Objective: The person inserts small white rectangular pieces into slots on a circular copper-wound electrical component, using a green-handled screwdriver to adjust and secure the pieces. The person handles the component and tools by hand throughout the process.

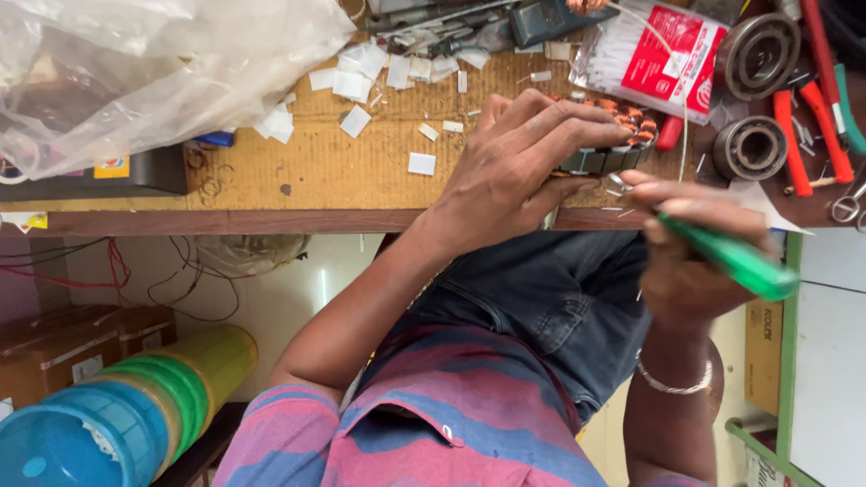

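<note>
Green-handled tool [731, 261] gripped in the right hand [690, 261], fingers wrapped tight round the handle, tip hidden between the two hands. Left hand [519, 167] lies over a motor stator [609, 149] with copper windings, fingers curled down onto its top and thumb at the near edge, holding it against the wooden bench [361, 171]. Stator sits under the left fingertips, just left of the right hand's knuckles, at the bench edge. Silver bracelet [672, 383] on the right wrist.

Beyond the left hand: small white paper slips [361, 81] scattered on the bench. Far left of that hand, a crumpled clear plastic bag [135, 63]. Beyond the right hand, a red-and-white packet [663, 54]; right of it, two metal bearings [753, 99] and red-handled pliers [812, 117].

Below the left forearm, well apart, a stack of coloured plastic tubs [126, 406]. Striped shirt [451, 424] and dark jeans [550, 289] between the arms.
</note>
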